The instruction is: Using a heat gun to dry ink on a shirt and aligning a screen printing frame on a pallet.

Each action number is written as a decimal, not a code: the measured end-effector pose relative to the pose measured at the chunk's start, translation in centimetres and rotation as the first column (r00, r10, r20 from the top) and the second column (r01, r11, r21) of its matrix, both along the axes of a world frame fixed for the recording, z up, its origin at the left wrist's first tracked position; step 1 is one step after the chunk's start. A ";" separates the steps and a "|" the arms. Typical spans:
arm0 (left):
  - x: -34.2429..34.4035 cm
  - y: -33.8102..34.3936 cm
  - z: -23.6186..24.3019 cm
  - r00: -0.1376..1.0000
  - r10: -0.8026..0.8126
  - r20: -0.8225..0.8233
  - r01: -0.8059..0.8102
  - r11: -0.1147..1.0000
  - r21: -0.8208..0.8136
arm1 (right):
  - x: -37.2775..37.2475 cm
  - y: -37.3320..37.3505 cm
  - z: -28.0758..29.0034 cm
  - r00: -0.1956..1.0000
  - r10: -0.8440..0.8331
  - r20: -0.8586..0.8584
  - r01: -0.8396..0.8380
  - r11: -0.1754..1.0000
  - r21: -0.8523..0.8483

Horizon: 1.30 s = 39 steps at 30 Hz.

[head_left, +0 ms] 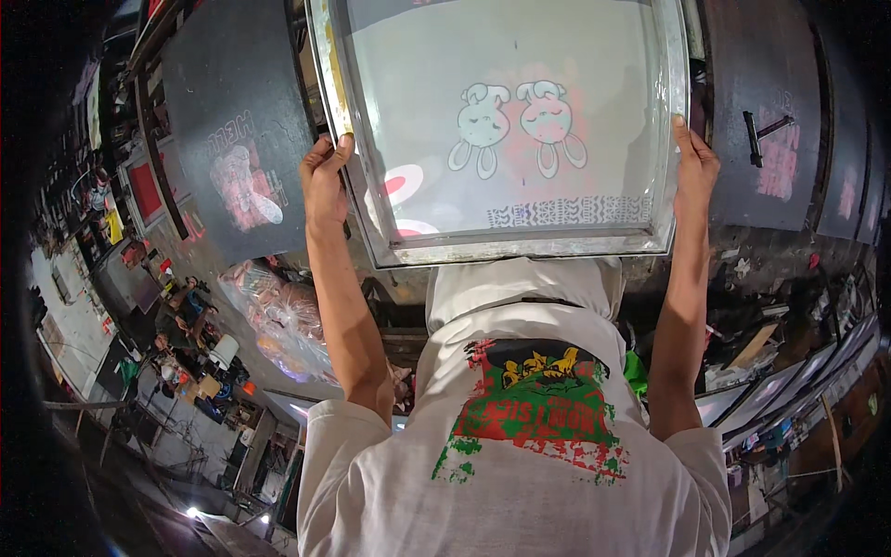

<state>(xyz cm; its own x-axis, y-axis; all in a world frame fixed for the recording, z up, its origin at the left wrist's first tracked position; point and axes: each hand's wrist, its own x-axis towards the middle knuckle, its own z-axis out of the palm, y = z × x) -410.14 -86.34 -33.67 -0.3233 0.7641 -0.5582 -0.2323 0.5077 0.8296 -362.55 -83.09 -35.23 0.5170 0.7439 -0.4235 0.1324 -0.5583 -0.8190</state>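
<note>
A silk-screen printing frame (pixel 529 248) with metal edges is held up in front of me, spanning the upper middle of the view. Its pale mesh carries two upside-down rabbit heads (pixel 481 130), with a pink stain around the right one and a row of dark patterned marks below. My left hand (pixel 325 181) grips the frame's left side, thumb on top. On the opposite side my right hand (pixel 694 172) is closed round the edge, thumb up. The fingers beneath the frame are partly hidden. A pink and white shape (pixel 401 184) shows through the mesh at lower left.
Dark printing boards with pink stains flank the frame, one at left (pixel 227 84) and one at right (pixel 761 65). A black T-shaped piece (pixel 756 139) lies on the right board. Clear plastic bags (pixel 278 320) sit below the left board, and clutter covers the floor.
</note>
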 end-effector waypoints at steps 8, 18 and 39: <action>-0.1 -0.1 0.0 1.000 -0.029 0.000 0.029 1.000 0.009 | -0.3 -0.1 0.1 0.999 -0.017 0.047 0.018 1.000 -0.014; 0.2 0.4 0.1 0.999 -0.006 0.050 0.005 1.000 0.024 | 0.8 0.0 -1.1 0.997 0.037 0.075 -0.040 0.998 0.044; 0.3 0.3 -1.0 0.998 0.042 -0.051 -0.038 0.996 0.081 | 1.4 0.3 -0.5 0.995 0.020 -0.102 -0.021 1.000 -0.005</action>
<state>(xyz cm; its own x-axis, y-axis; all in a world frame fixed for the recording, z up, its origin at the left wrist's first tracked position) -409.84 -86.05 -34.68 -0.3816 0.7914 -0.4776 -0.2058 0.4310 0.8786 -361.18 -82.76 -35.77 0.4551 0.7512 -0.4781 0.0597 -0.5615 -0.8253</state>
